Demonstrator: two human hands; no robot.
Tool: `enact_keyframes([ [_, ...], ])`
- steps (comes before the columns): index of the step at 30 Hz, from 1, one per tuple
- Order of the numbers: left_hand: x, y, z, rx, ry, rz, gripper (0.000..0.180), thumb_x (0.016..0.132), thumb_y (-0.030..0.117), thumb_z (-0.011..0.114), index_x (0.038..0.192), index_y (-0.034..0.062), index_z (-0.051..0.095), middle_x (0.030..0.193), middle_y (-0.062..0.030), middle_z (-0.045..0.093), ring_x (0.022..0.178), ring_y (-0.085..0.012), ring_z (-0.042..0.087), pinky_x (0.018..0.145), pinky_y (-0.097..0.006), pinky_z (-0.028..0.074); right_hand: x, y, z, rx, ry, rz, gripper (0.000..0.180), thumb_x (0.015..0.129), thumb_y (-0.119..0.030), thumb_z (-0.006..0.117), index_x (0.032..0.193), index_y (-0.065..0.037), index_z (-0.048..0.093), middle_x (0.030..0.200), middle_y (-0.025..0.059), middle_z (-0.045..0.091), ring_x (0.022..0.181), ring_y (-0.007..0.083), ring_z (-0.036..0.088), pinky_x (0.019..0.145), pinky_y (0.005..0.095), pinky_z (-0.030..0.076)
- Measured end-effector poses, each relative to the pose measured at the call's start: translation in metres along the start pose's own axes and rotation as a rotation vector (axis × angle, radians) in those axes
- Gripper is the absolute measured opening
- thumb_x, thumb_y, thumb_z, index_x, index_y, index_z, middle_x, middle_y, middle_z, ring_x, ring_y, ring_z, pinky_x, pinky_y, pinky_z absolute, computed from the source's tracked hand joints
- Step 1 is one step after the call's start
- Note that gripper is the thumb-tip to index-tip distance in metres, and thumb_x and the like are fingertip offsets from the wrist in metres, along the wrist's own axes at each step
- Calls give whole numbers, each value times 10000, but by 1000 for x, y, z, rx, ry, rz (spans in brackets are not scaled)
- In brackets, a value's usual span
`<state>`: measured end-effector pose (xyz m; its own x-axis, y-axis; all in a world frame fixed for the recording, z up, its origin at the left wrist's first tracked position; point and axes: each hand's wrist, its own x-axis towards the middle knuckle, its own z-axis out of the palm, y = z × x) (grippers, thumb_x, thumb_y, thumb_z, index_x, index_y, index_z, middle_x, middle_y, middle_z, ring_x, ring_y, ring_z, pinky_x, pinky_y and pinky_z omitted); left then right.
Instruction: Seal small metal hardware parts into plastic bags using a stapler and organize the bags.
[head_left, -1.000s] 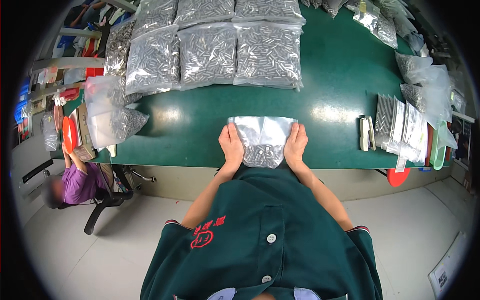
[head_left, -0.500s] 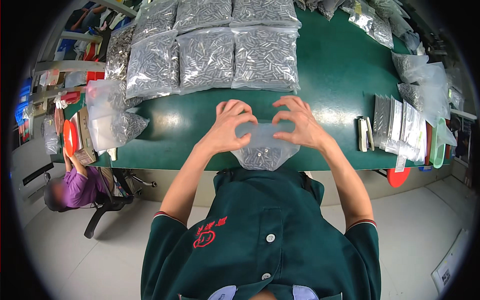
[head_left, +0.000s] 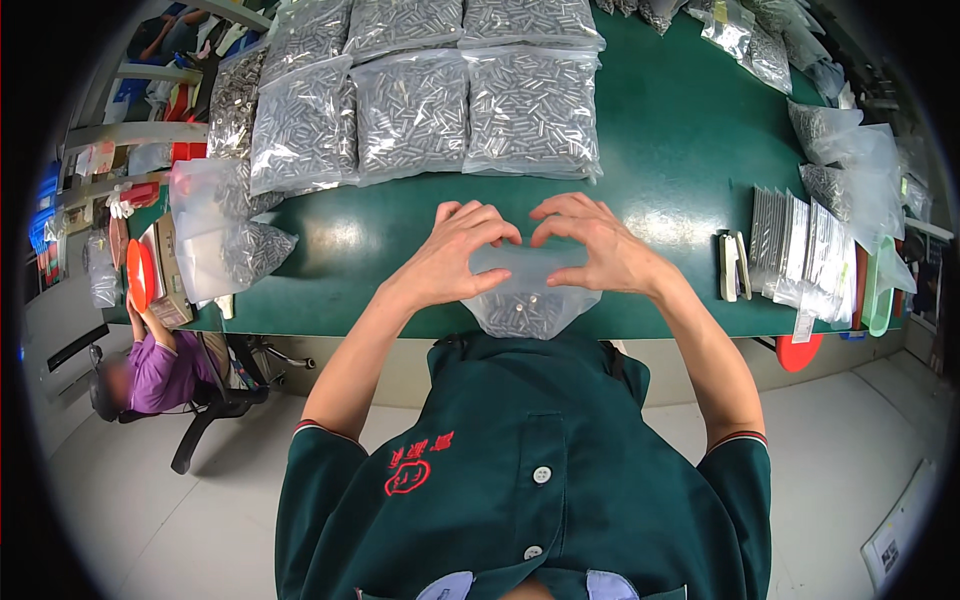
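Note:
A translucent plastic bag with many small metal pins in its lower part lies at the near edge of the green table. Two small round bright pieces show among the pins. On the bag's left side, my left hand has its thumb against the plastic and its fingers curled over beyond it. Opposite, my right hand holds the right side the same way, its thumb on the near face. Both sets of fingertips point inward, close together near the bag's upper edge. The palms hide the upper corners.
Large filled bags of metal pins lie in rows at the back. Smaller bags stand left. On the right are a stapler-like tool, a stack of flat packets and a green scoop. A seated person works at left.
My right fingers have moved inward to the left, narrowing the gap between my fingertips. Both elbows have spread slightly outward. The bag stays almost in place.

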<state>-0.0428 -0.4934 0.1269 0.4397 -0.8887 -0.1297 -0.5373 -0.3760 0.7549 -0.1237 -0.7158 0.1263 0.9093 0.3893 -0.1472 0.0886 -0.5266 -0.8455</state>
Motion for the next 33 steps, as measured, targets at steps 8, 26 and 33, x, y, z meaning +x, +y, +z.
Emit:
enact_keyframes([
  [8,-1,-6,1,43,-12,59,274,652,198,727,870,82,608,855,-11,521,879,-165,493,898,-336,284,-1,12,2,-56,-104,-13,234,644,-238,760,758,-65,653,1222,87,507,1230,251,366,1006,423,295],
  [26,-28,-44,-2,-64,24,-174,233,717,279,722,821,87,641,767,-10,514,864,-164,477,968,-383,217,-30,40,-16,82,-39,216,266,687,-191,740,882,-60,614,1042,62,595,1132,240,461,954,385,387],
  [33,-1,-13,-6,-55,21,20,338,658,255,747,947,121,635,907,-9,539,1007,-180,468,977,-379,235,0,9,-14,39,-132,57,399,638,-147,772,991,-114,590,1269,67,465,1189,262,406,998,395,358],
])
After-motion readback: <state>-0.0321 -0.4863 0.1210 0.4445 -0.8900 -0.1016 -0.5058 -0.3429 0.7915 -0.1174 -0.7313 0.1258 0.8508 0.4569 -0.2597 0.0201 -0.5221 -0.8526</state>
